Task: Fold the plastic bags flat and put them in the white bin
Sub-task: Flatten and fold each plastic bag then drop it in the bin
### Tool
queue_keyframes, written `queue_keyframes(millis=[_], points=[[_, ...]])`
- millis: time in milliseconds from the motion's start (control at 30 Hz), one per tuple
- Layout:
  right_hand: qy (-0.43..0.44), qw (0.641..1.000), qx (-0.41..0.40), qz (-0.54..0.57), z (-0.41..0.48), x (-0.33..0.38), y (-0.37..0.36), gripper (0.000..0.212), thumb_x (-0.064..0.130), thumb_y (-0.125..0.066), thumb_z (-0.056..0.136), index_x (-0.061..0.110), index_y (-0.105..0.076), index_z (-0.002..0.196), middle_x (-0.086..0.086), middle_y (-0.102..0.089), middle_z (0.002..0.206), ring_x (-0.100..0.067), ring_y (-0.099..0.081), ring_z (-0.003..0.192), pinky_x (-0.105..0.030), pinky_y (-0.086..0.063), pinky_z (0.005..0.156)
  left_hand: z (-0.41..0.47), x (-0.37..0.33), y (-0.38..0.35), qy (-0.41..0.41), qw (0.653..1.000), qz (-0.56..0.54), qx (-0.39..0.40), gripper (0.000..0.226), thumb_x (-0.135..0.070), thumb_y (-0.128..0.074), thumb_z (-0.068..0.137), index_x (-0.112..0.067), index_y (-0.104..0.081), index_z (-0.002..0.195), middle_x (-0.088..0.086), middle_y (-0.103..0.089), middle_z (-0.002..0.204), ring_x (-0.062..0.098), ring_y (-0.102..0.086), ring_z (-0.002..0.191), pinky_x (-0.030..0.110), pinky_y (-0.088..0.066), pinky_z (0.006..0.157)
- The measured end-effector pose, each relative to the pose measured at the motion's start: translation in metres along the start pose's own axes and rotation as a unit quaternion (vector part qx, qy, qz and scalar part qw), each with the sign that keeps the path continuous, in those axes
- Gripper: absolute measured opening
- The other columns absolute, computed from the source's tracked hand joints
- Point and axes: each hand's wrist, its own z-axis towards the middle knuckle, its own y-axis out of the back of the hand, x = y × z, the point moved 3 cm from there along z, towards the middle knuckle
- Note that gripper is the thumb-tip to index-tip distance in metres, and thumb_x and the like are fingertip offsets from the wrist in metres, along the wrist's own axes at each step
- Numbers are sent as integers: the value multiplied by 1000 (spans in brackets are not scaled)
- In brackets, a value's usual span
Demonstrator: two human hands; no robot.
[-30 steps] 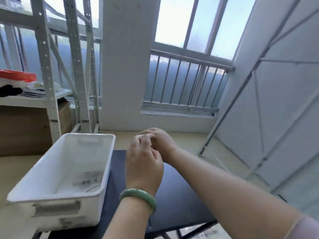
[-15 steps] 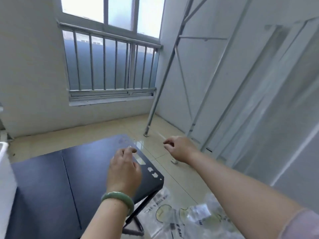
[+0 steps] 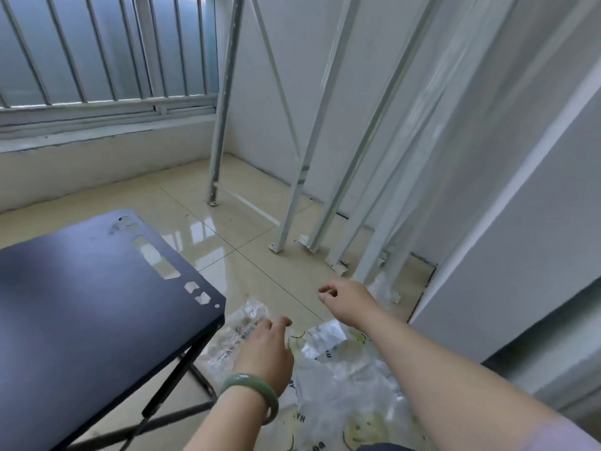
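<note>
Several clear plastic bags [image 3: 344,385] lie heaped on the floor [image 3: 227,229] just right of the black table [image 3: 81,304], approx. below the left hand [image 3: 265,349], nearer to them than the right hand [image 3: 346,296] farther off; both w/ fingers loosely curled, holding nothing.

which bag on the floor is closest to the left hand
The clear bag with grey lettering next to the black table, right under the left hand; the yellow smiley bags lie further right.
</note>
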Motion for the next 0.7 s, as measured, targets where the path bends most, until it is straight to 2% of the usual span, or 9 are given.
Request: queue_keyframes(millis=[67,200,300,400,467,533,600,667,700], points=[[-29,999,15,13,2,-25,-13,31,27,-46,96,19,-61,122,0,-62,122,-16,-58,106,-24,-45,85,11,6,-19,21,999,-8,29,46,-19,-45,94,-32,-34,137,-2,-41,135,14,-52,108,21,-43,81],[-88,995,31,41,9,-74,-34,32,27,-45,94,22,-60,122,0,-60,122,-16,-57,104,-26,-48,84,29,23,-51,87,993,-16,84,46,-29,-49,93,-32,-34,137,0,-50,132,16,-57,106,28,-50,85],[-136,987,37,79,15,-109,-47,34,25,-48,94,21,-56,127,-1,-56,128,-14,-53,98,-17,-43,66,37,27,-79,137,981,-43,130,53,-38,-54,90,-30,-33,138,0,-54,129,16,-61,93,29,-51,82],[-186,978,46,79,18,-145,-60,38,19,-43,96,22,-49,134,-2,-50,134,-16,-51,93,-23,-43,72,45,19,-110,165,969,-73,166,64,-44,-59,86,-25,-31,142,0,-48,139,18,-57,111,31,-47,91],[-223,969,84,68,18,-165,-68,49,8,-41,94,25,-39,141,-7,-48,132,-18,-56,88,-29,-48,72,47,17,-128,183,963,-80,180,67,-47,-59,85,-26,-29,142,2,-47,139,20,-58,111,33,-48,90],[-237,962,132,34,18,-180,-75,65,-2,-44,90,26,-28,146,-10,-47,134,-20,-59,87,-31,-50,73,47,19,-145,202,955,-82,200,69,-47,-57,85,-28,-26,143,2,-57,127,19,-63,99,31,-51,81],[-234,958,166,-6,18,-190,-80,73,-5,-45,88,28,-20,148,-11,-49,136,-20,-61,89,-27,-47,65,45,24,-158,219,947,-72,221,69,-45,-55,86,-29,-21,144,1,-66,104,17,-65,86,28,-51,69],[-226,953,198,-29,18,-197,-86,77,-5,-47,89,29,-15,150,-10,-55,127,-17,-60,80,-23,-43,56,45,30,-166,235,942,-67,232,65,-38,-53,89,-29,-19,144,1,-68,96,16,-65,80,24,-48,60],[-226,950,213,-32,17,-199,-90,79,-5,-48,89,30,-13,150,-10,-55,122,-16,-59,76,-23,-43,56,45,32,-168,237,940,-68,235,62,-34,-52,91,-30,-20,144,2,-67,93,15,-65,77,23,-46,56]])
